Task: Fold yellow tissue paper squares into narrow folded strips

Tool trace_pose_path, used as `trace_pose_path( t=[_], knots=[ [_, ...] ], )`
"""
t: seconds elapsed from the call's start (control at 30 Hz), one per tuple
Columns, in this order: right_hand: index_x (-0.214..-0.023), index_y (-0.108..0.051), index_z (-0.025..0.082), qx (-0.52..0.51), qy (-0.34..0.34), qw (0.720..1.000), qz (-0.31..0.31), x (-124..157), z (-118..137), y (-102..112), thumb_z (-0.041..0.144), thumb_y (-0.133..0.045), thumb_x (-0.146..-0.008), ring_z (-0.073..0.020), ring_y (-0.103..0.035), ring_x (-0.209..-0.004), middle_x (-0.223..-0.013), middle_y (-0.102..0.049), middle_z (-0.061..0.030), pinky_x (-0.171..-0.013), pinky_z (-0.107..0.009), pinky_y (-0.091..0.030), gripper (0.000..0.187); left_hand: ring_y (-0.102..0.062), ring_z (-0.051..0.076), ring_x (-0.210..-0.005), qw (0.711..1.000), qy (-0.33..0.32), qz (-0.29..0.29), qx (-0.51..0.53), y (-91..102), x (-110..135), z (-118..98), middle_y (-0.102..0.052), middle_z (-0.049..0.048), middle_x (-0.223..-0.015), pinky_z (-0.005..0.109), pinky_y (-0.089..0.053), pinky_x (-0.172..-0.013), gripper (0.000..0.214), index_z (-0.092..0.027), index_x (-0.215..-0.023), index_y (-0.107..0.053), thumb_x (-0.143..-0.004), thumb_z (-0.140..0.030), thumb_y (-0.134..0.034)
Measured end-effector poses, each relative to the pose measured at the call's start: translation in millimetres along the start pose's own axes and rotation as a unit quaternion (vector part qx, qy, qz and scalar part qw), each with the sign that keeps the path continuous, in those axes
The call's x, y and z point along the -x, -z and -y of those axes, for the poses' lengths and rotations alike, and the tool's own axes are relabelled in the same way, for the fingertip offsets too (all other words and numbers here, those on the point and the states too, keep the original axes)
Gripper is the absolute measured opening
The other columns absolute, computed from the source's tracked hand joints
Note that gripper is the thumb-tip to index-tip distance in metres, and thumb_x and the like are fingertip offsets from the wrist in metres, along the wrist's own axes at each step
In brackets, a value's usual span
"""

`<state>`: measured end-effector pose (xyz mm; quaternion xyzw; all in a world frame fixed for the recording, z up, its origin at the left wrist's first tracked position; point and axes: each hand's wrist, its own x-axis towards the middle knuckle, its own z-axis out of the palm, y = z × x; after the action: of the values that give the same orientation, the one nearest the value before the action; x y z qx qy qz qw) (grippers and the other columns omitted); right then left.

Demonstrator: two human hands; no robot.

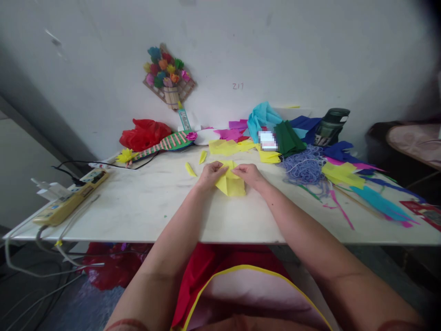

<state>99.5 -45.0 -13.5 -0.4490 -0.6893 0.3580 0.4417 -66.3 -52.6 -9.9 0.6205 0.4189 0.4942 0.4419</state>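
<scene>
One thin, creased yellow sheet [233, 186], left hand [210, 175] and right hand [251, 174] pinching

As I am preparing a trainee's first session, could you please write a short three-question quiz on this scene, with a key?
1. Multiple choice: what do the left hand and the right hand hold together?
a) a bottle
b) a yellow sheet
c) a red bag

2. True or false: the power strip lies to the right of the yarn.

3. Count: how many small yellow pieces lie on the table just beyond the left hand, apart from the larger sheets?

Key:
1. b
2. False; the power strip is on the left, the yarn on the right.
3. Two
</scene>
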Motion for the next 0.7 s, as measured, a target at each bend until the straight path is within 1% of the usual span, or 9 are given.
trace_pose_path(
  t=[0.13,0.27,0.37,0.5,0.7],
  knots=[
    [-0.059,-0.056,0.016,0.015,0.012,1.000,0.000,-2.1,-1.6,-1.2,0.039,-0.056,-0.065,-0.0119,-0.044,-0.057,-0.056,-0.049,0.0020,-0.056,-0.025,-0.036,0.024,-0.045,0.007,-0.047,1.000,0.012,-0.002,-0.002,0.2,-0.6,0.5,-0.053,-0.0023,-0.057,0.019,-0.032,-0.044,0.031,-0.014,-0.071,-0.054,-0.063,-0.043,-0.064],
    [-0.062,-0.054,0.017,0.009,0.026,1.000,0.010,-3.3,-4.1,-1.6,0.040,-0.053,-0.068,-0.0116,-0.042,-0.057,-0.058,-0.048,0.0021,-0.054,-0.024,-0.034,0.024,-0.048,0.008,-0.048,1.000,0.026,0.000,0.014,0.0,-0.3,-0.2,-0.055,-0.0013,-0.059,0.020,-0.034,-0.045,0.032,-0.015,-0.072,-0.053,-0.063,-0.043,-0.064],
    [-0.061,-0.051,0.017,-0.006,0.034,0.999,0.025,-2.5,-4.2,-0.9,0.042,-0.051,-0.070,-0.0112,-0.040,-0.056,-0.057,-0.045,0.0027,-0.052,-0.024,-0.033,0.027,-0.049,0.008,-0.049,0.999,0.021,0.008,0.032,-0.1,1.1,-1.6,-0.056,-0.0010,-0.061,0.020,-0.036,-0.046,0.032,-0.015,-0.073,-0.053,-0.064,-0.043,-0.064],
    [-0.059,-0.046,0.017,-0.017,0.026,0.999,0.038,-1.1,-2.8,-0.7,0.044,-0.050,-0.071,-0.0100,-0.037,-0.054,-0.055,-0.039,0.0040,-0.050,-0.023,-0.030,0.029,-0.050,0.008,-0.050,0.998,0.014,0.027,0.046,-1.7,4.1,-5.2,-0.057,-0.0015,-0.061,0.019,-0.037,-0.047,0.033,-0.014,-0.074,-0.054,-0.063,-0.043,-0.065],
    [-0.061,-0.051,0.017,0.007,0.053,0.998,0.029,-1.8,-3.8,-1.0,0.042,-0.050,-0.071,-0.0108,-0.038,-0.057,-0.057,-0.042,0.0032,-0.053,-0.023,-0.031,0.027,-0.052,0.009,-0.049,0.996,0.046,0.047,0.064,-3.9,7.0,-10.9,-0.057,-0.0016,-0.062,0.019,-0.038,-0.045,0.035,-0.015,-0.077,-0.052,-0.062,-0.043,-0.067]
  ],
)
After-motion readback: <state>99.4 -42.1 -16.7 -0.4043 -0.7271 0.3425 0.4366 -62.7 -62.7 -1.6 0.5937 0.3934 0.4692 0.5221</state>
